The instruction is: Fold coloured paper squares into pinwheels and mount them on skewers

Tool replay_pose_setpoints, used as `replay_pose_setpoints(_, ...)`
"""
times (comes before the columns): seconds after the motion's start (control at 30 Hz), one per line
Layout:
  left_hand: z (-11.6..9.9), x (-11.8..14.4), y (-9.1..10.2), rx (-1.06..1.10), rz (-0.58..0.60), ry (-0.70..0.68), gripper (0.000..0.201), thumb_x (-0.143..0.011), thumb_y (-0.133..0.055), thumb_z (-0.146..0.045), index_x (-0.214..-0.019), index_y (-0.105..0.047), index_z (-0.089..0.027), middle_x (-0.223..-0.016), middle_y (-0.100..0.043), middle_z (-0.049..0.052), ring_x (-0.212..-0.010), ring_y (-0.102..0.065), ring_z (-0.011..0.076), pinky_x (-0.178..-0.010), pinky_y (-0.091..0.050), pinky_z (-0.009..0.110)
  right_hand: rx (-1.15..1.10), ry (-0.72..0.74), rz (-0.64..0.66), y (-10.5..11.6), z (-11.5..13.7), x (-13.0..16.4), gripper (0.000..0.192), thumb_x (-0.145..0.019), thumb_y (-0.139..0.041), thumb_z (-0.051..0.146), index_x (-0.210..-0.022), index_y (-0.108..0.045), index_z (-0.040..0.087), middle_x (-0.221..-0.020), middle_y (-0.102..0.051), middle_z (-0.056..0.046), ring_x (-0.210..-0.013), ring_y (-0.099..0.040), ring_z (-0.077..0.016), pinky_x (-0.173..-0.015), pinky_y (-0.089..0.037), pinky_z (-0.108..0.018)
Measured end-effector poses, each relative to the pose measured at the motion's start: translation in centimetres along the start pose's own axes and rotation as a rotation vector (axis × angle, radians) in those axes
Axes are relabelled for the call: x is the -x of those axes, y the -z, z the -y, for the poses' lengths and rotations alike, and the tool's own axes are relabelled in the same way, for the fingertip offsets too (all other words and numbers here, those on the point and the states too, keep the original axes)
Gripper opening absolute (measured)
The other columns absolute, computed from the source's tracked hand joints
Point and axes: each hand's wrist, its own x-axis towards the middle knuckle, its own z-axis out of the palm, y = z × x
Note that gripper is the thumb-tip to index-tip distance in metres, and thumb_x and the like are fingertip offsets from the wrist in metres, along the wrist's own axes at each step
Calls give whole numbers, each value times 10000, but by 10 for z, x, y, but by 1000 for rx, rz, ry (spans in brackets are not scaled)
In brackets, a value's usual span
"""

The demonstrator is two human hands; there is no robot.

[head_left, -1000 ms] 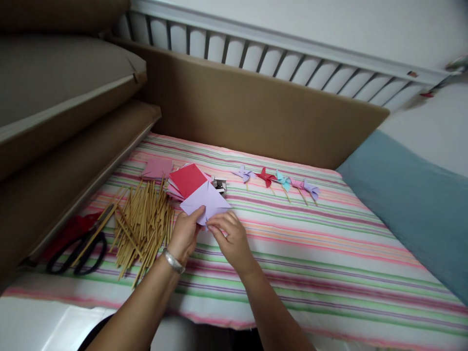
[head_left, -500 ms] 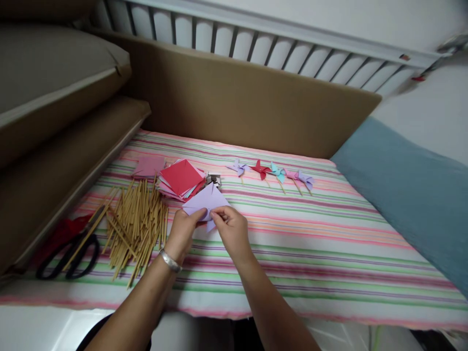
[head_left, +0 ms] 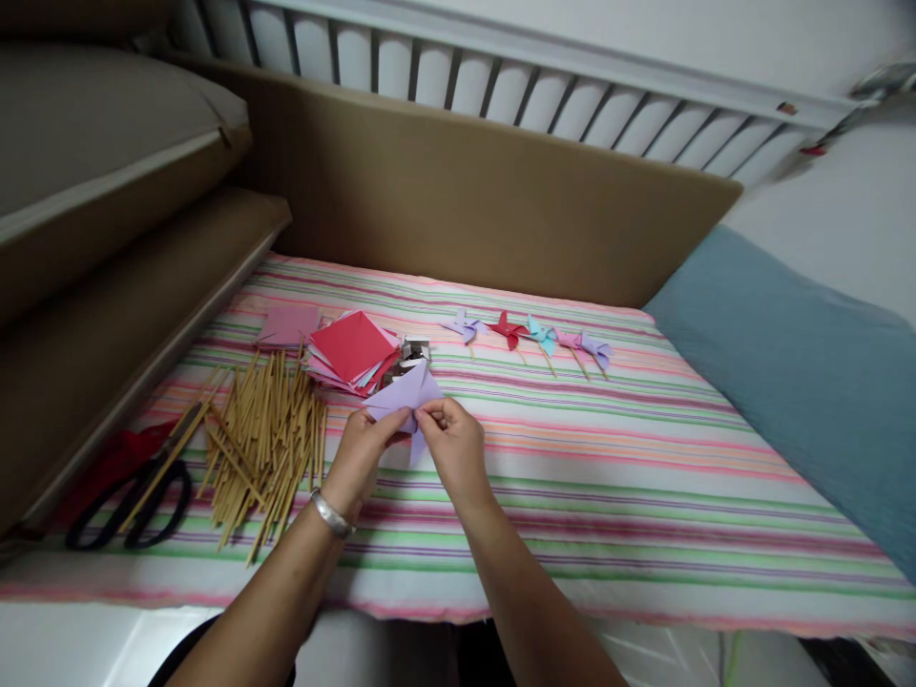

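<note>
A lilac paper square [head_left: 402,391], cut and partly folded into a pinwheel, is between my two hands above the striped cloth. My left hand [head_left: 362,450] pinches its left side, thumb on top near the middle. With thumb and forefinger, my right hand [head_left: 453,441] grips a folded corner at the centre, close to the left thumb. The underside of the paper and the fingers beneath it are hidden. Just beyond lie a stack of red, pink and pale paper squares [head_left: 354,348] and some small shiny metal pieces [head_left: 415,351].
Thin wooden sticks [head_left: 268,439] lie in a heap left of my hands, beside black-handled scissors [head_left: 133,501] and something red [head_left: 118,463]. Pink squares [head_left: 290,324] lie behind the sticks. Several finished pinwheels [head_left: 508,329] form a row at the back, before a brown board [head_left: 465,191].
My right hand has brought another corner of the lilac paper in to the centre, so the sheet looks narrower. My left hand keeps its hold. The view has shifted slightly.
</note>
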Motion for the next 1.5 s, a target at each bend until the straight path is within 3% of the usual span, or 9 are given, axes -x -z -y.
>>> replay_pose_setpoints(0.33,7,-9,5,-120,-111,8,238,-547,-746,-195,-770,-724,-118,-725,-726,53,-610,-635,159,-608,-517,274,97,-19,38,1,-2,0,116,-733,-597,326,-711,-621,215,-630,-640,16,-579,-585,-150,-547,-439,-251)
replay_pose_setpoints(0.5,1,-11,13,-119,-88,85,304,-534,-743,-182,-833,-716,-134,-775,-732,55,-659,-650,176,-592,-519,276,102,-27,-110,20,7,-11,283,-683,-642,309,-948,-632,209,-858,-658,-36,-776,-607,-188,-695,-479,-318)
replay_pose_setpoints(0.57,-1,-10,14,-134,-60,123,308,-529,-739,-176,-832,-714,-128,-761,-730,60,-662,-651,185,-589,-517,283,-35,-120,-15,25,8,-15,467,-642,-671,289,-1091,-582,201,-874,-658,-41,-808,-615,-202,-693,-489,-326)
replay_pose_setpoints(0.63,-1,-9,14,-160,-27,155,289,-520,-728,-157,-806,-713,-116,-726,-724,63,-639,-647,187,-579,-510,285,-223,-219,178,25,7,-15,580,-611,-684,255,-1167,-526,199,-832,-666,-25,-754,-627,-195,-648,-497,-312)
replay_pose_setpoints(0.73,0,-8,12,-209,24,167,267,-514,-715,-136,-779,-713,-102,-694,-714,64,-616,-639,190,-578,-499,289,-323,-218,319,21,3,-13,509,-584,-674,178,-1078,-558,208,-852,-675,-9,-751,-627,-183,-646,-501,-290)
replay_pose_setpoints(0.83,1,-7,11,-217,30,168,261,-522,-729,-149,-778,-711,-106,-705,-713,63,-608,-632,180,-579,-486,284,-315,-208,307,18,-1,-12,412,-573,-656,157,-976,-581,199,-858,-679,-9,-750,-623,-184,-647,-504,-290)
replay_pose_setpoints(1.2,4,-6,8,29,74,205,228,-546,-774,-214,-742,-719,-110,-673,-720,59,-584,-617,144,-618,-460,249,-621,-323,203,10,5,-10,424,-563,-680,182,-969,-556,194,-886,-702,-24,-755,-652,-198,-692,-523,-319)
replay_pose_setpoints(1.37,-3,-9,11,22,-35,182,183,-511,-764,-194,-661,-698,-114,-578,-689,32,-513,-587,132,-546,-436,236,-431,-242,151,9,3,-8,506,-679,-644,271,-1157,-505,185,-833,-680,-27,-717,-642,-191,-681,-527,-340)
replay_pose_setpoints(1.5,-16,-12,20,7,-136,157,198,-471,-759,-197,-632,-677,-116,-559,-675,24,-507,-588,136,-538,-437,237,-29,177,2,18,7,-4,357,-788,-566,264,-1143,-565,224,-985,-643,-76,-905,-611,-219,-785,-505,-387)
